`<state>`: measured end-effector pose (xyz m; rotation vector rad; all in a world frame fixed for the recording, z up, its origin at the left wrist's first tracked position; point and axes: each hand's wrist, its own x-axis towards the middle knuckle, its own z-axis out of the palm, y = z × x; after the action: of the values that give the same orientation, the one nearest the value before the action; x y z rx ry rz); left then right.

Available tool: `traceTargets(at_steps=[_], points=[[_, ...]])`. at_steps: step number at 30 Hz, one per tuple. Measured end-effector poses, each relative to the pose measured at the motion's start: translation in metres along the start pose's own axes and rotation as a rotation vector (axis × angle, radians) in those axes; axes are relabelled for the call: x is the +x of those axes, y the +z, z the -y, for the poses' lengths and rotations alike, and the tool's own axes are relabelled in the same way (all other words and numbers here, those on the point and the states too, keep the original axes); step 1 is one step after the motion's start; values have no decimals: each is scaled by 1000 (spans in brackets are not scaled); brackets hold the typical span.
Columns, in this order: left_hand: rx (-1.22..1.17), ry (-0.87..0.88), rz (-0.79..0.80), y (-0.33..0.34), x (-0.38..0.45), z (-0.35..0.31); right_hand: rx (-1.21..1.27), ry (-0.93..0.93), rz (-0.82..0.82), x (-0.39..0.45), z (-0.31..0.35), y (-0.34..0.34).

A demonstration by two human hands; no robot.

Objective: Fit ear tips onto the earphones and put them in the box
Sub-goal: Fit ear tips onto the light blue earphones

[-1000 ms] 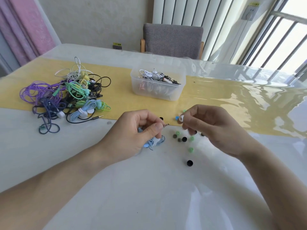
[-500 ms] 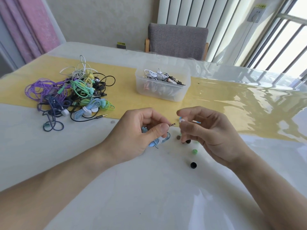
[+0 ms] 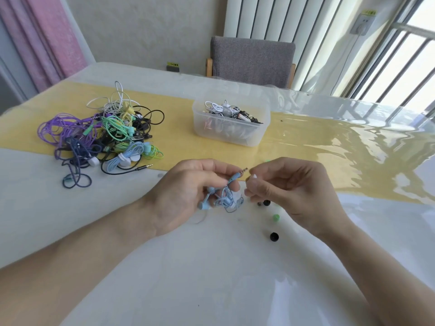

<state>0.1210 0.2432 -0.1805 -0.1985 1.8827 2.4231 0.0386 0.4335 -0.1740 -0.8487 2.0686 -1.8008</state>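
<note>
My left hand (image 3: 186, 194) grips a bundled light-blue earphone (image 3: 224, 196), its jack plug poking up between my fingers. My right hand (image 3: 289, 191) is just to its right, fingers curled, pinching a small white earbud (image 3: 253, 177) close to the plug. Loose ear tips lie on the table under and beside my right hand: a green one (image 3: 275, 217) and black ones (image 3: 274, 236) (image 3: 266, 203). The clear plastic box (image 3: 229, 132), holding several coiled earphones, stands behind my hands on the yellow runner.
A tangled pile of purple, green, blue, black and white earphones (image 3: 103, 135) lies at the left on the yellow runner (image 3: 329, 147). A grey chair (image 3: 251, 60) stands behind the table's far edge. The tabletop has a glossy clear cover.
My hands have drawn closer together. The left hand has turned, so the blue earphone bundle now shows below its fingers. The right hand still pinches the small white part.
</note>
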Motion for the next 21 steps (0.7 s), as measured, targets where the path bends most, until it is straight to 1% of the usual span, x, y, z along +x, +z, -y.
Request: traceTargets(at_steps=[2, 6, 10, 13, 16, 19, 21], points=[[-86, -11, 47, -4, 1, -2, -37, -12, 24, -1, -2, 1], [-11, 66, 60, -5, 0, -3, -48, -36, 53, -1, -3, 2], [-22, 140, 25, -4, -2, -3, -17, -34, 50, -2, -3, 0], [-84, 144, -40, -1, -2, -5, 8, -57, 14, -1, 0, 2], [-153, 127, -86, 0, 0, -6, 5, -167, -26, -1, 0, 3], [-224, 109, -113, 1, 1, -5, -102, -316, 23, -6, 0, 5], [-256, 113, -94, 2, 1, -4, -187, -379, 38, -8, -1, 9]])
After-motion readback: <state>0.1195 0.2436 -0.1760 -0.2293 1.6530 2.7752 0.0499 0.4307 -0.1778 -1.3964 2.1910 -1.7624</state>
